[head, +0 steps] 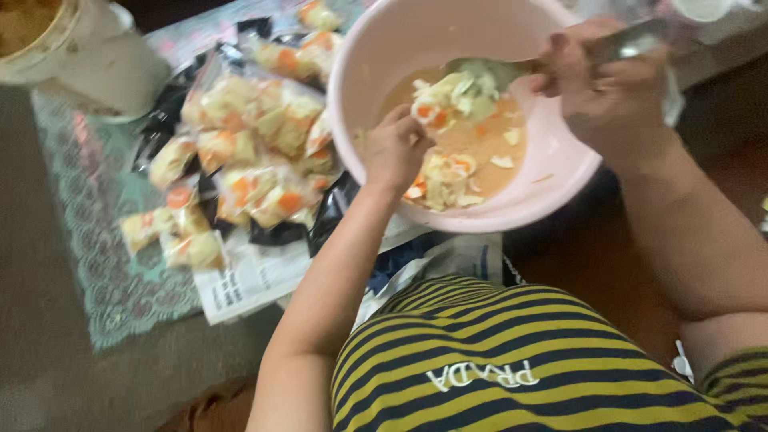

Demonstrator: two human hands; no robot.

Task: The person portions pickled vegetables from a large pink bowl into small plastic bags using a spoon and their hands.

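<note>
The pink bowl (552, 172) fills the upper middle, its high rim walling in the vegetable pieces (448, 172) and liquid; the only way in is from above. Both hands already crowd that opening — the left hand (394, 148) over the near-left rim, the right hand (612, 84) with a spoon (488, 72) across the far side. Just left of the bowl, filled clear bags (240, 152) lie heaped and touching, blocking that flank. A white container (112, 68) stands at the far left corner. Bare lace cloth (96, 264) beyond the bags leaves open room — also the dark floor (592, 256) right of the bowl.
</note>
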